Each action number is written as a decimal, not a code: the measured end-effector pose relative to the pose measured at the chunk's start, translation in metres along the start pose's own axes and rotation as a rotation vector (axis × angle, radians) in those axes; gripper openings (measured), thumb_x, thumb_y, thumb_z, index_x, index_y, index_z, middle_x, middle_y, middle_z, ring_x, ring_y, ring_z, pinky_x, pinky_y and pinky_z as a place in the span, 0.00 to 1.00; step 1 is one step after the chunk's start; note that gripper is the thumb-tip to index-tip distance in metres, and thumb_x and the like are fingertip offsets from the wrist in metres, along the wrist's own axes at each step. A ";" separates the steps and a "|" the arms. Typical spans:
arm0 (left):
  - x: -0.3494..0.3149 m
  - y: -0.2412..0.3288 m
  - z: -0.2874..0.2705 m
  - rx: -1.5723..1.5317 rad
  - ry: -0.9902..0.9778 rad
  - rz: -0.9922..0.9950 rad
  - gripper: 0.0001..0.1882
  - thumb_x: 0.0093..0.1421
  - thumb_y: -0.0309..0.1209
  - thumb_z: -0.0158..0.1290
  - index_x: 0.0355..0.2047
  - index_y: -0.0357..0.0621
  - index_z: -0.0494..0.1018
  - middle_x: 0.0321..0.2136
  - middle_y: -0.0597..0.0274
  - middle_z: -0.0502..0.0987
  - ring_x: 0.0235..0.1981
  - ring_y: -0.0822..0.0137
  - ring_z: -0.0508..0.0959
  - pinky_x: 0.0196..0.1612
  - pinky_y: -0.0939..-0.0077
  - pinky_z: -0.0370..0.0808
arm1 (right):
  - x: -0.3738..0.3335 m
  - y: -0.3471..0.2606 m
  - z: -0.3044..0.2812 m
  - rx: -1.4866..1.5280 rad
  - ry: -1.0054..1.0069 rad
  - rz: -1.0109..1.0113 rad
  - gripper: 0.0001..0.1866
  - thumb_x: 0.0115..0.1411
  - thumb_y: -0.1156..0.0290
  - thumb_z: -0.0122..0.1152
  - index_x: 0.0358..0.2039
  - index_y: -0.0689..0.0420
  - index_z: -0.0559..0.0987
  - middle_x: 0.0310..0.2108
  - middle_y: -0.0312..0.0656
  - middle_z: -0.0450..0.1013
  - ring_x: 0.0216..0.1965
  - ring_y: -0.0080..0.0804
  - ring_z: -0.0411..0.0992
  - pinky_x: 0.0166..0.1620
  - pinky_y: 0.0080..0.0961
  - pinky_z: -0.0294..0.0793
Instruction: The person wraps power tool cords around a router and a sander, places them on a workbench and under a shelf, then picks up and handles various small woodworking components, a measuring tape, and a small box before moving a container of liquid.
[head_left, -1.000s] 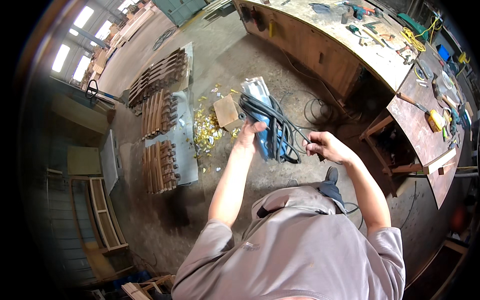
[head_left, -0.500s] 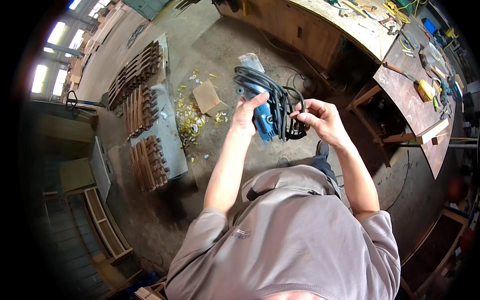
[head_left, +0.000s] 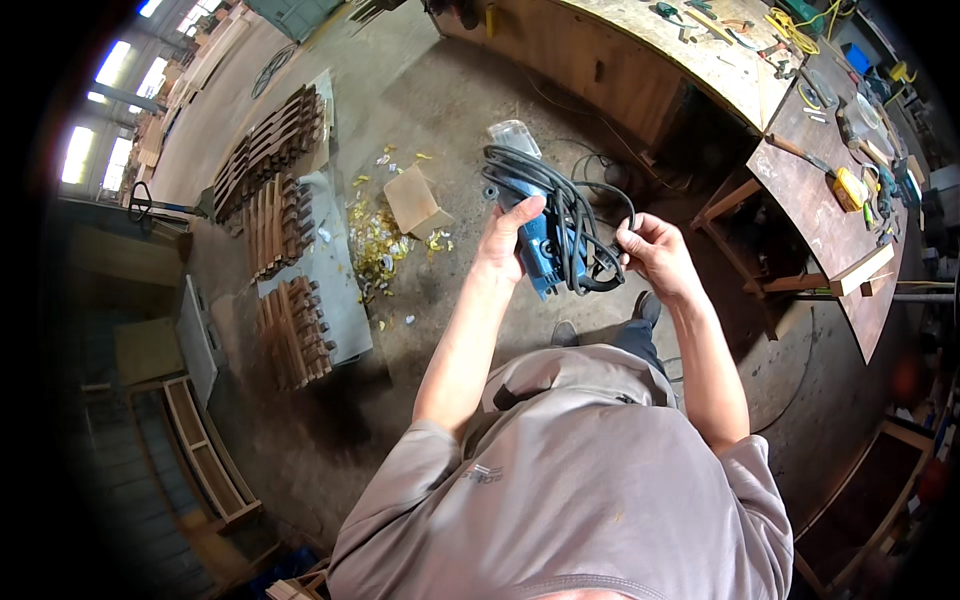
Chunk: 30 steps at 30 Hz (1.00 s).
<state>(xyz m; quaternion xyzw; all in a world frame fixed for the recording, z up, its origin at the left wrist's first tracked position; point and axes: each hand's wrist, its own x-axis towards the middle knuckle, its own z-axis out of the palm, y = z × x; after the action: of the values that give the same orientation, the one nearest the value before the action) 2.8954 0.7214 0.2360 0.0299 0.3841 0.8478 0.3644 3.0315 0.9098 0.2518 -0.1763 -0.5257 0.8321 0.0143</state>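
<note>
My left hand (head_left: 507,243) is wrapped around the body of a blue trim router (head_left: 541,262), thumb on top, holding it up above the floor. A clear plastic base sits at the tool's far end. Its black power cord (head_left: 563,192) is coiled in several loops around the body. To the right, my right hand (head_left: 660,258) pinches a loop of the cord between thumb and fingertips, pulled a little away from the tool. The cord's plug end cannot be made out.
Stacks of shaped wooden pieces (head_left: 278,225) lie on a grey sheet (head_left: 345,300) at the left. Beside them are yellow scraps (head_left: 375,245) and a cardboard piece (head_left: 415,198). A workbench (head_left: 815,210) with hand tools and a yellow tape measure (head_left: 850,188) stands at the right.
Both hands and the trim router have shifted slightly right and nearer. The right hand has drawn the cord loop a bit farther out from the tool.
</note>
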 end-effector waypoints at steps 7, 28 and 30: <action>0.005 -0.007 -0.004 0.102 0.042 0.087 0.25 0.46 0.28 0.67 0.45 0.42 0.71 0.36 0.61 0.78 0.35 0.65 0.79 0.41 0.67 0.79 | -0.005 0.030 0.019 -0.071 -0.046 0.045 0.10 0.62 0.69 0.58 0.41 0.58 0.74 0.27 0.32 0.74 0.28 0.16 0.70 0.33 0.16 0.70; 0.004 -0.033 0.008 -0.443 0.322 -0.034 0.22 0.56 0.46 0.51 0.40 0.40 0.73 0.34 0.55 0.78 0.35 0.58 0.78 0.41 0.61 0.77 | -0.046 0.017 0.066 -1.335 0.178 -0.608 0.38 0.55 0.77 0.55 0.65 0.61 0.52 0.19 0.52 0.73 0.18 0.50 0.72 0.23 0.40 0.71; 0.013 -0.047 -0.004 -0.403 0.318 0.017 0.22 0.55 0.48 0.51 0.40 0.41 0.74 0.35 0.53 0.79 0.36 0.55 0.79 0.42 0.58 0.77 | -0.042 0.014 0.058 -1.211 0.235 -0.445 0.36 0.56 0.76 0.56 0.64 0.58 0.56 0.20 0.50 0.74 0.18 0.48 0.73 0.23 0.40 0.72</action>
<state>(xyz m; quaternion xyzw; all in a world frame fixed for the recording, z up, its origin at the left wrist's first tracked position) 2.9120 0.7481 0.1989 -0.1739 0.2595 0.9043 0.2911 3.0554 0.8440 0.2736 -0.1300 -0.9200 0.3416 0.1416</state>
